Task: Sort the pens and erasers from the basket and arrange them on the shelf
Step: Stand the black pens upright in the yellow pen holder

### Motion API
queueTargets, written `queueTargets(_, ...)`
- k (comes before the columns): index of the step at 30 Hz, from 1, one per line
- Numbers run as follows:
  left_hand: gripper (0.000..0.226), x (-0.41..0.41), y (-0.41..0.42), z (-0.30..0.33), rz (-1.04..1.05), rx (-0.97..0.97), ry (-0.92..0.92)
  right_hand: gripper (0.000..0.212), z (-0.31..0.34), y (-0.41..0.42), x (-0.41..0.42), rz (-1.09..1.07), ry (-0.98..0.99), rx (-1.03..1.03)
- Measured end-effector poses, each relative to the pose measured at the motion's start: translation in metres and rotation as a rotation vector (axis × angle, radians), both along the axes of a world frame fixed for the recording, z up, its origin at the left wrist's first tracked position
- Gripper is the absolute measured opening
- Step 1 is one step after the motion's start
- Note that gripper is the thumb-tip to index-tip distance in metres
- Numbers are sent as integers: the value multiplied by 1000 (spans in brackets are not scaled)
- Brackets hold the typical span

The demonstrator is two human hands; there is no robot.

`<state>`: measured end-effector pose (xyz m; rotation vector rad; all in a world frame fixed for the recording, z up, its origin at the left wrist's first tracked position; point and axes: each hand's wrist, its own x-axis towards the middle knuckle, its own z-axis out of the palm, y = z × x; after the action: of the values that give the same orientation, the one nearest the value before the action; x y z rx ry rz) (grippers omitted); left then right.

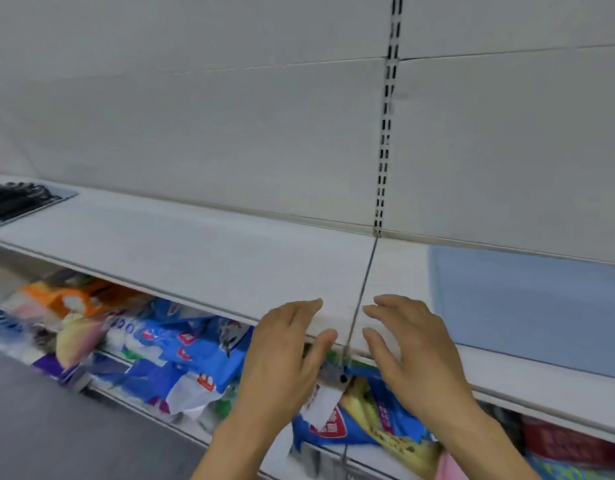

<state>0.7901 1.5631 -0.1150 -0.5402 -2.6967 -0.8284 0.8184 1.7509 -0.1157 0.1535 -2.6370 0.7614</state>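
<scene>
While both hands hovered side by side over the front edge of the long white metal shelf point(202, 244), the left hand point(285, 355) and the right hand point(410, 351) each kept its grip apart, fingers relaxed and empty. A clear tray of black pens point(20, 202) sat at the shelf's far left, a pale blue plastic basket point(527, 306) at its right. Colourful packets point(167, 355) crowded the lower shelf.

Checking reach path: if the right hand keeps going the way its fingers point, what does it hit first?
Right hand points up-left over the shelf. Likely the thin divider wire first, then the back panel; depth is unclear.
</scene>
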Motion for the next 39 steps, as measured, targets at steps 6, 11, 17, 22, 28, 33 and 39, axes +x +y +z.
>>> queueTargets(6,55,8,-135,-8,233,142,-77,24,3,-139,-27,200,88,-104)
queueTargets(11,39,0,-228,-16,377,197,-100,24,1,-232,-64,360,38,-64)
queueTargets(17,31,-36,-333,-17,483,197,-98,19,-2,-337,-120,397,10,15)
queueTargets(22,27,-96,-433,-3,516,116,-101,22,-2,-435,-184,466,-44,6)
queueTargets(28,27,-173,-551,26,543,78,-76,19,11,-547,-264,514,-86,-133)
queueTargets(33,19,-226,-636,26,558,211,-67,19,19,-624,-323,563,-178,-229)
queueTargets(39,24,-309,-740,15,473,235,-87,21,11,-701,-379,476,-245,-313)
